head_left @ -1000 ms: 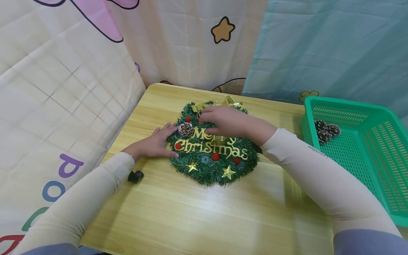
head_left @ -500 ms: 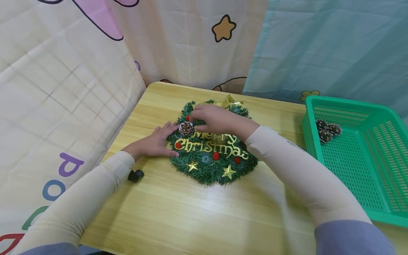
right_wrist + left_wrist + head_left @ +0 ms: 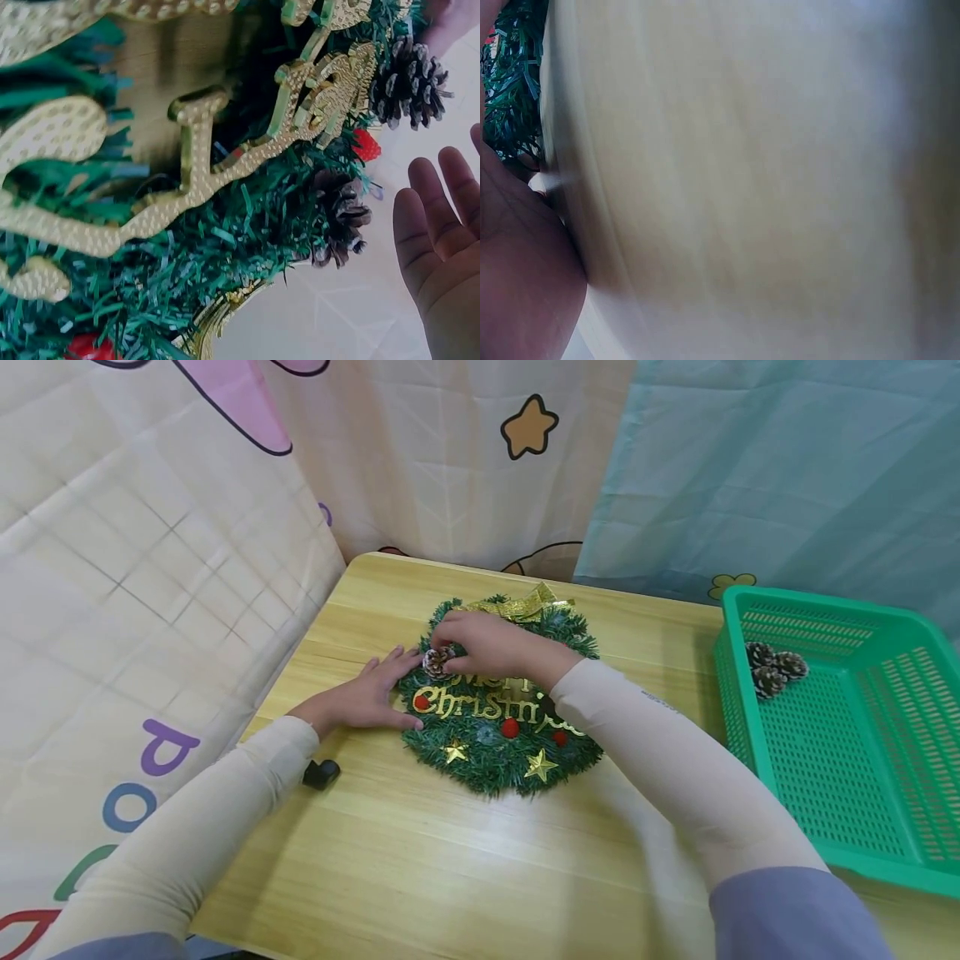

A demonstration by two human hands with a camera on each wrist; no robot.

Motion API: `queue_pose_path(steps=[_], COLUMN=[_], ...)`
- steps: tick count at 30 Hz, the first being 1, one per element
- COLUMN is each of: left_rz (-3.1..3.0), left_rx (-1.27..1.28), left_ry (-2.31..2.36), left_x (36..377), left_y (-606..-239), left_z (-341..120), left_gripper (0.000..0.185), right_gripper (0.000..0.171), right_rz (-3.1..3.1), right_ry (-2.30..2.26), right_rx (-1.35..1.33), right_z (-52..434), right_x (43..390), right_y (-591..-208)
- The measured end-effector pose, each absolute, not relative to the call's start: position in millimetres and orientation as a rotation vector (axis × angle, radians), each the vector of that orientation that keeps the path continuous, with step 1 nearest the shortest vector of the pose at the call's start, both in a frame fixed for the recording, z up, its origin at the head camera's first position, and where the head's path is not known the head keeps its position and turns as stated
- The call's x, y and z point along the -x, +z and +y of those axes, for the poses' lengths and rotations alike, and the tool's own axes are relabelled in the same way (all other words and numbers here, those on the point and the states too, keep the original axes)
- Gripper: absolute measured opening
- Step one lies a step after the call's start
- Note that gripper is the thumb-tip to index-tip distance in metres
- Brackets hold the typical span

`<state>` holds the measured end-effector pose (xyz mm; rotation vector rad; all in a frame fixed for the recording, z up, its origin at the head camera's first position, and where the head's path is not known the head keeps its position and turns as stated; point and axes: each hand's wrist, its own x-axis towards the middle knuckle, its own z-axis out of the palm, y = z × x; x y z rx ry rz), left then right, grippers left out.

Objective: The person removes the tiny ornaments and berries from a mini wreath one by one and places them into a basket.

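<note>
A green tinsel wreath (image 3: pixel 487 768) lies on the table, with gold "Merry Christmas" lettering (image 3: pixel 480 703), red balls and gold stars (image 3: pixel 540 766). My left hand (image 3: pixel 367 693) rests spread at its left edge; the left wrist view shows my palm (image 3: pixel 525 277) beside the tinsel. Over the upper left of the wreath, my right hand (image 3: pixel 487 643) reaches a frosted pine cone (image 3: pixel 435 663), partly covered by its fingers. In the right wrist view the fingers (image 3: pixel 442 217) look extended, apart from that pine cone (image 3: pixel 409 82) and from a second pine cone (image 3: pixel 341 217) on the wreath.
At the right stands a green plastic basket (image 3: pixel 735 693) holding a few pine cones (image 3: pixel 772 668). A gold ribbon bow (image 3: pixel 536 602) tops the wreath. Near my left wrist lies a small black object (image 3: pixel 322 773). Printed curtains (image 3: pixel 450 460) hang behind the wooden table (image 3: pixel 450 868).
My right hand has moved left across the wreath, from its upper middle to the pine cone at the left, uncovering the gold bow. The left hand has stayed in place.
</note>
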<state>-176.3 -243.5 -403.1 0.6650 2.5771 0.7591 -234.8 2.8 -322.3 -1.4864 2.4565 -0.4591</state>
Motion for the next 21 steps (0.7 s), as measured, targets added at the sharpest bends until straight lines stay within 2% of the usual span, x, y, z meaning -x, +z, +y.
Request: queue_pose_path(steps=[15, 21], left_rz=[2.58, 2.579], left_rx=[-0.647, -0.64], left_ry=[0.767, 0.765], left_x=[175, 174], left_y=[-403, -401], left_z=[-243, -242], left_gripper=[0.113, 0.112], right_gripper=[0.041, 0.029], right_rz=[2.435, 2.441], right_ry=[-0.483, -0.48], right_rx=[1.378, 1.377], right_z=[-6, -9], right_x=[233, 236], right_y=[-336, -337])
